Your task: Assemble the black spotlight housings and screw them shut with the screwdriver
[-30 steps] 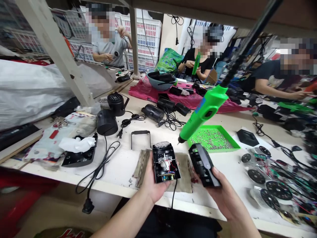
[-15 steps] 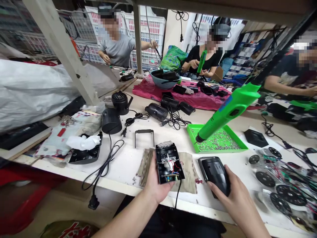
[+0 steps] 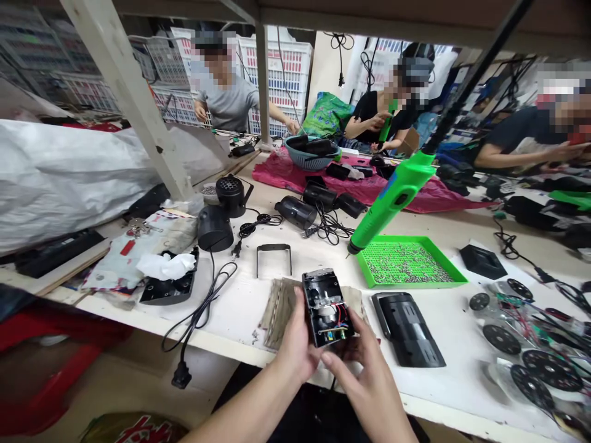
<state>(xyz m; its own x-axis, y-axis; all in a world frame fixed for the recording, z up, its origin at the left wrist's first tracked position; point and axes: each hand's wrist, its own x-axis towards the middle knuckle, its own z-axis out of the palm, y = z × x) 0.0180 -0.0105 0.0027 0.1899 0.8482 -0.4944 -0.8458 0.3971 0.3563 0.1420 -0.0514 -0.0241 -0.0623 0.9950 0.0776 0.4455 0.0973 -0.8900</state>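
Note:
My left hand (image 3: pixel 295 338) is closed around an open black plastic housing half (image 3: pixel 318 289). Inside it show a clear part, red and blue wires and a small circuit board at the near end. My right hand (image 3: pixel 369 369) has its fingers against the right side and underside of the same housing, its thumb near the lower edge; some fingertips are hidden. A folded cloth (image 3: pixel 277 307) lies under the hands. Right of them, a matching black housing cover (image 3: pixel 410 329) rests on the table, outer side up.
A green electric screwdriver (image 3: pixel 388 200) hangs over a green tray (image 3: pixel 410 261) of small screws. A black bracket (image 3: pixel 274 247), finished black housings (image 3: pixel 215 227) with cords and an open shell (image 3: pixel 168 286) lie left. Motor assemblies with black discs (image 3: pixel 501 338) sit right. Co-workers (image 3: pixel 383 117) work opposite.
My right hand has let go of the black cover, leaving it on the table, and moved left to the housing half. The hanging screwdriver has swung left in view.

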